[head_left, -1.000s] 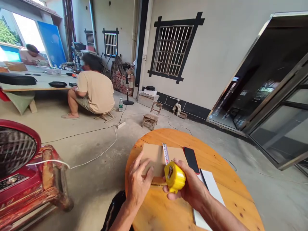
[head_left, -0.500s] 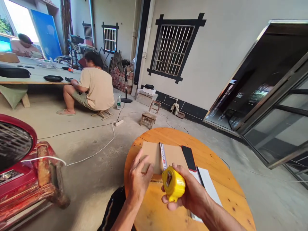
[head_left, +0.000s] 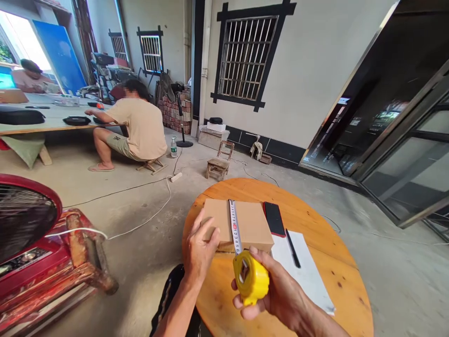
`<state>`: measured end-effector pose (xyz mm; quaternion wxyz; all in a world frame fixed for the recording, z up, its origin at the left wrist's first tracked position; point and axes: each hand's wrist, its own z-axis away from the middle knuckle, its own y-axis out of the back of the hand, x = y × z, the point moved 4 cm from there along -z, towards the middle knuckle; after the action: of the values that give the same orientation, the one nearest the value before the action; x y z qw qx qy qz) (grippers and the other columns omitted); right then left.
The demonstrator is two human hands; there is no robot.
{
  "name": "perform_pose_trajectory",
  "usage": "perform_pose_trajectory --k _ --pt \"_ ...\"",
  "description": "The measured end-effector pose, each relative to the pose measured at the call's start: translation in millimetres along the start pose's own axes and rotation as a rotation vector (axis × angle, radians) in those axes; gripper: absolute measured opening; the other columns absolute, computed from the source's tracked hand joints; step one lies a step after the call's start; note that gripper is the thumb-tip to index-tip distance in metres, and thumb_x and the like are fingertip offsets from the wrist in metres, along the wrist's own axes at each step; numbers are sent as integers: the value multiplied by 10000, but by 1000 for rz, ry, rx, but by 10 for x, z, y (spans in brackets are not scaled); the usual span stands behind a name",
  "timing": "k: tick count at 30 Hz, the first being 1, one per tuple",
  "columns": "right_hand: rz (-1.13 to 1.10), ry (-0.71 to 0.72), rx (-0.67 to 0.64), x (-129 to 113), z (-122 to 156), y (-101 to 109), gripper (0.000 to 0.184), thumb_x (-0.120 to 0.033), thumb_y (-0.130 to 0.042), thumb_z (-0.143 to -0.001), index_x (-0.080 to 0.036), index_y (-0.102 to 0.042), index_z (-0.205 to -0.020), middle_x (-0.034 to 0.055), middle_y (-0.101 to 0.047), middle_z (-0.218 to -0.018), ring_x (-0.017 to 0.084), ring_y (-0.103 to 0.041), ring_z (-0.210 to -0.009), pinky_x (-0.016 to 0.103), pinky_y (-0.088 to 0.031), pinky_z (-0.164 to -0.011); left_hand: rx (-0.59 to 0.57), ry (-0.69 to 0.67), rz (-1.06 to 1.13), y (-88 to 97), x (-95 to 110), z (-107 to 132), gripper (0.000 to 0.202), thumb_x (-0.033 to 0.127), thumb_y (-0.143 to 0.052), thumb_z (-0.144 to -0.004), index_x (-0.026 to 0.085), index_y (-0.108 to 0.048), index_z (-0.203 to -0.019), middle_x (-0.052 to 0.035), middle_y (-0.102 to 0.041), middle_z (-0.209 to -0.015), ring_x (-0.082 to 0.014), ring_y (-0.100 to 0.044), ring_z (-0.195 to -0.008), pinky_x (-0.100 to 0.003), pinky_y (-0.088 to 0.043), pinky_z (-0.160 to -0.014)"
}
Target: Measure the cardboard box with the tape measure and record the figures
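A brown cardboard box [head_left: 250,222] lies on a round wooden table [head_left: 336,276]. My left hand [head_left: 200,250] grips its near left corner, fingers along the side and thumb at the near edge. In my right hand [head_left: 280,288] is a yellow tape measure [head_left: 253,277], held just off the box's near side. Its white blade [head_left: 233,227] is pulled out across the top of the box, with the end at the far edge. Past the box's right side lie a black phone with a red edge [head_left: 274,219], a white paper sheet [head_left: 308,271] and a black pen [head_left: 293,248].
A red fan [head_left: 28,224] on a worn wooden chair [head_left: 84,257] stands close on the left. Cables [head_left: 140,222] run over the floor. Beyond the table is a small wooden chair [head_left: 218,164]. A person [head_left: 138,121] sits at a long table [head_left: 52,126]; another person [head_left: 31,77] is farther back.
My right hand has drawn the tape measure slightly towards me, and more of the blade shows. The left hand stays at the box. The seated person's arm has reached farther over the long table.
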<state>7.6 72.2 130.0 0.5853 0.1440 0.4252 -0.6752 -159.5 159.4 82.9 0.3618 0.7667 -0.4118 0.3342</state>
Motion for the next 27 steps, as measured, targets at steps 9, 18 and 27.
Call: perform_pose_trajectory --k 9,18,27 --pt "28 73 -9 42 -41 5 540 -646 -547 -860 -128 -550 -1013 112 -705 -831 255 -731 -671 294 -571 -520 -9 13 -5 -5 -6 -6 325 341 -550 -889 184 -687 -1138 -114 -502 -1449 -261 -555 -1254 -407 -460 -1057" --pt "309 217 -89 163 425 243 574 -565 -740 -704 -235 -584 -1146 36 -632 -877 243 -657 -781 326 -512 -681 36 -50 -96 194 172 -21 309 376 -555 -865 193 -728 -1043 -120 -536 -1418 -334 -371 -1398 -516 -342 -1131" --pt "830 150 -37 485 797 636 450 -346 -742 -637 -218 -699 -1066 -45 -554 -723 115 -433 -649 206 -335 -557 -255 346 101 644 351 461 538 575 -648 -803 219 -655 -1207 -55 -710 -1120 -217 -687 -968 -271 -558 -847"
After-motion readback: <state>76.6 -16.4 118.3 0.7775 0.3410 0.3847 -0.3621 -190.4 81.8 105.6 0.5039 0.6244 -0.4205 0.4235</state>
